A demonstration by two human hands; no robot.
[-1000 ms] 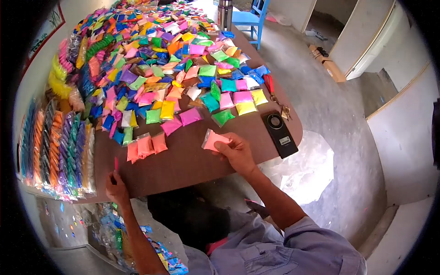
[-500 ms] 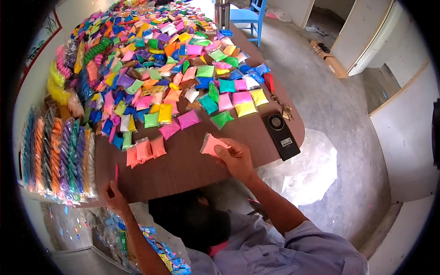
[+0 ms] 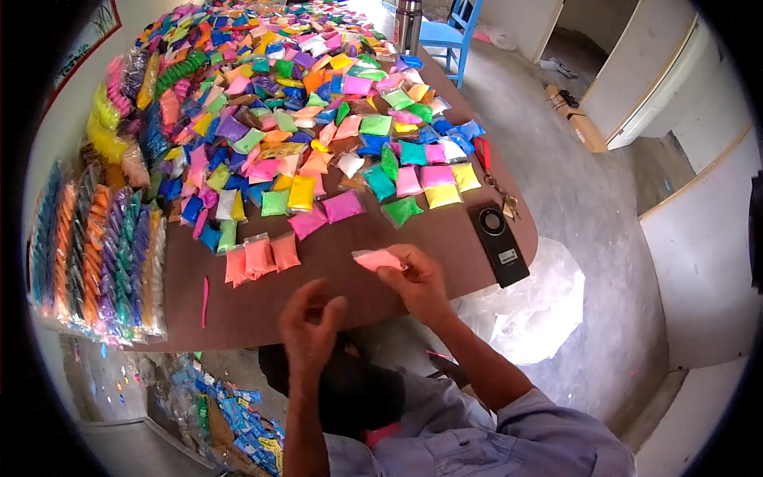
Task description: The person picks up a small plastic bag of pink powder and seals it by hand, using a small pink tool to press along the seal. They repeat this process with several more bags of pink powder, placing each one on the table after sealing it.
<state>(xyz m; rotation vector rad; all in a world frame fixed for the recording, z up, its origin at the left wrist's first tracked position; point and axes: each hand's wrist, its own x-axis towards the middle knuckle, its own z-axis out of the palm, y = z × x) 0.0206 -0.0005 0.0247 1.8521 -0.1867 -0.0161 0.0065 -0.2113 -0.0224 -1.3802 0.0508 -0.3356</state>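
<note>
My right hand [image 3: 417, 278] pinches a small clear packet with salmon-pink filling [image 3: 375, 259] above the front part of the table. Its fingers cover the packet's right end. My left hand [image 3: 312, 322] is in the air over the table's front edge, thumb and fingers apart, holding nothing. It is to the left of the held packet and not touching it. A thin pink stick [image 3: 205, 302] lies on the table, left of my left hand. Several salmon-pink packets [image 3: 258, 257] sit side by side just beyond my hands.
A large heap of colourful packets [image 3: 270, 119] covers the brown table [image 3: 238, 318]. Long bags of twisted coloured material [image 3: 95, 254] stand at the left. A black device [image 3: 498, 242] and keys [image 3: 509, 205] lie near the right edge. A metal flask [image 3: 408, 28] stands farther back.
My left hand has let go of the pink stick, which now lies on the table, and has moved right toward the held packet. My right hand has tilted the packet flatter.
</note>
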